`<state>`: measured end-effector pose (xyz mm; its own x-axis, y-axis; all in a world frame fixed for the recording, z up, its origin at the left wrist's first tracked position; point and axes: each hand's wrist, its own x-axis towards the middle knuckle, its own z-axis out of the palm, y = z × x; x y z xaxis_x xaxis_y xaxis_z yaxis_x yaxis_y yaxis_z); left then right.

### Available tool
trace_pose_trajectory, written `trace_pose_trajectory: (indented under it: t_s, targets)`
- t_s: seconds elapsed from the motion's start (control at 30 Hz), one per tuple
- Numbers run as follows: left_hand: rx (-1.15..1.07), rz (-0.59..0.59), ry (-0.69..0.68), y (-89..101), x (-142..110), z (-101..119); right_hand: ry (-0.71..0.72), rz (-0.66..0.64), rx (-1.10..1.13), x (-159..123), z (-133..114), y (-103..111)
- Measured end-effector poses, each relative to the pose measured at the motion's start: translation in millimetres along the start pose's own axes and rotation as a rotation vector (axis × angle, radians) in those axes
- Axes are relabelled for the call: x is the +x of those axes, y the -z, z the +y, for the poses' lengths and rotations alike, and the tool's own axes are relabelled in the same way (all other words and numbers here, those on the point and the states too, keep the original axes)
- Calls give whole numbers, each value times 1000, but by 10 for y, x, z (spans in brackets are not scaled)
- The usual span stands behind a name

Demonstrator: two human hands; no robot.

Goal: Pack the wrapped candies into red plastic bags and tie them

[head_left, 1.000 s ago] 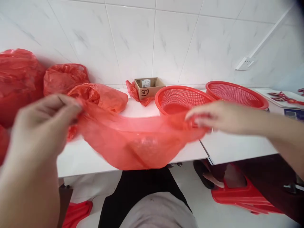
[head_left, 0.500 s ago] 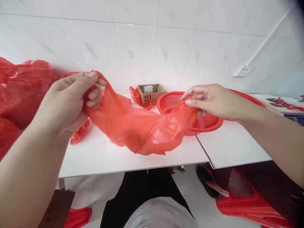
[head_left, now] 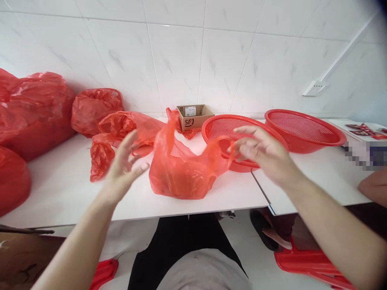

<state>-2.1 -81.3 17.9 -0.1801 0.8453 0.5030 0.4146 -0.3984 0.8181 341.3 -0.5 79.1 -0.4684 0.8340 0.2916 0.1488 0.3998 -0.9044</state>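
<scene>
A thin red plastic bag [head_left: 184,177] rests on the white table in front of me, its mouth loosely open and its handles standing up. My left hand [head_left: 122,167] hovers left of the bag with thumb and fingers spread, holding nothing. At the bag's right handle is my right hand [head_left: 261,153], the handle caught at its curled fingertips while the index finger stretches away. That hand is slightly blurred. Behind the bag's right side, partly covered by it, sits a red mesh basket [head_left: 223,123].
Full red bags [head_left: 36,112] crowd the left, beside crumpled bags [head_left: 136,125]. A small cardboard box [head_left: 196,122] stands by the wall. Another red basket [head_left: 305,127] is at right. A co-worker's arm [head_left: 375,187] shows at the right edge. A table seam [head_left: 261,187] runs right of centre.
The red bag was stretched in the air between both hands; now it sits lower, on the table. My left hand has let go and opened, moving down and right.
</scene>
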Motion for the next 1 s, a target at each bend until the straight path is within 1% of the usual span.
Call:
trace_pose_trajectory:
  t_s: [0.03, 0.07, 0.1, 0.17, 0.27, 0.33, 0.37, 0.4, 0.47, 0.53, 0.6, 0.67, 0.73, 0.8, 0.9, 1.0]
  targets:
    - [14, -59, 78, -69, -116, -135, -3, -66, 42, -75, 113, -121]
    - [25, -160, 132, -155, -222, -250, -6, -118, 50, -144, 235, -263]
    - [67, -221, 164, -253, -311, -343, -14, -143, 27, -204, 361, -420]
    - [212, -276, 225, -456, -424, -455, -27, -134, -23, -287, 599, -750]
    - [415, -298, 226, -704, -452, -478, -23, -108, -118, -308, 851, -1176]
    - [461, -325, 191, -796, -427, -447, -25, -95, -224, -265, 930, -1342]
    - [468, -337, 181, -817, -411, -433, -38, -90, -277, -234, 946, -1378]
    - [472, -343, 184, -821, -396, -426, -60, -88, -322, -200, 952, -1384]
    - [498, -340, 222, -779, -370, -435, -117, -83, -387, -136, 946, -1313]
    - [543, -312, 287, -689, -353, -472, -148, -62, -434, -90, 942, -1172]
    - [596, -274, 345, -585, -345, -505, -161, -6, -469, -78, 957, -1023]
    - [637, -240, 371, -502, -343, -500, -171, 37, -453, -109, 988, -913]
    - [659, -199, 352, -458, -340, -434, -169, 42, -399, -176, 1000, -854]
    - [640, -146, 300, -452, -325, -310, -135, 33, -355, -261, 950, -819]
    - [536, -73, 222, -485, -250, -69, -56, 9, -340, -379, 726, -767]
    - [469, -11, 130, -553, -91, 135, 53, -39, -338, -452, 459, -758]
